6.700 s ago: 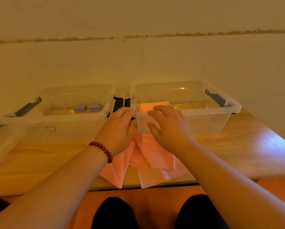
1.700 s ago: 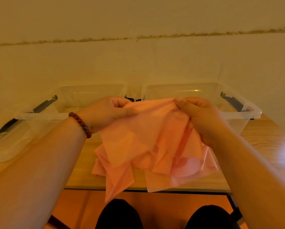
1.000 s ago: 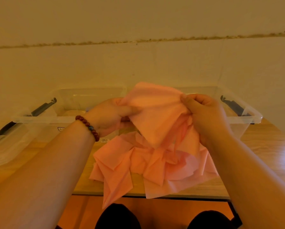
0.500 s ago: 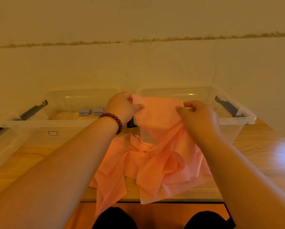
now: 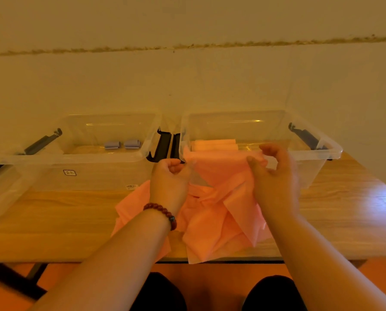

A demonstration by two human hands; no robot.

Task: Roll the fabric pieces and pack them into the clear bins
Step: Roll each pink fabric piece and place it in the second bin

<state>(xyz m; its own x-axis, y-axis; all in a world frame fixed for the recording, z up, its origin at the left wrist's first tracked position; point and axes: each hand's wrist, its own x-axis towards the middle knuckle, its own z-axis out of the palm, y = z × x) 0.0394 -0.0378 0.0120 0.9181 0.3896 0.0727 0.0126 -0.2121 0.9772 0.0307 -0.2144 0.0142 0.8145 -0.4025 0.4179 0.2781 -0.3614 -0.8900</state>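
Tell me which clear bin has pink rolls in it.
The right bin: pink rolls lie inside. The left bin holds only two small grey rolls.

Legible text: none; no word, number or brand can be made out in this view.
Emblem [image 5: 69, 172]: a small, dark-outlined rounded rectangle on the front wall of the left clear bin [image 5: 97, 176], just below the rim. The characters inside it are too small to read.
Sticker [image 5: 132, 187]: a small white label on the same front wall, near its lower edge and to the right of the emblem. It carries fine dark print, possibly a barcode, too blurred to read.
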